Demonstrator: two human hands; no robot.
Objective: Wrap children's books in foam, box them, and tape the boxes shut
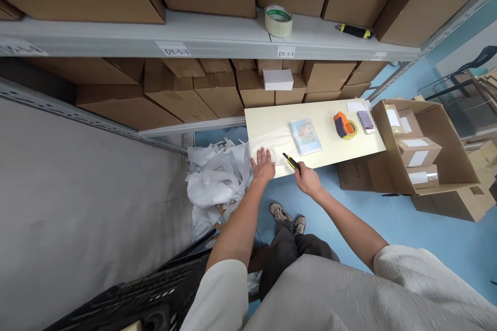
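My left hand (263, 164) lies flat with fingers spread on a white plastic wrapper (272, 140) at the near left end of a small cream table (330, 139). My right hand (306, 178) grips a yellow and black utility knife (291, 161), its tip pointing at the wrapper beside the left hand. A clear-wrapped flat packet (305, 136) lies just beyond the knife on the table.
An orange tape dispenser (344, 125) and a small purple item (365, 121) sit at the table's far right. An open carton (421, 147) with small boxes stands to the right. Crumpled white wrapping (217, 178) is piled left of the table. Shelves (217, 36) hold brown boxes, a tape roll (278, 20), another knife (355, 31).
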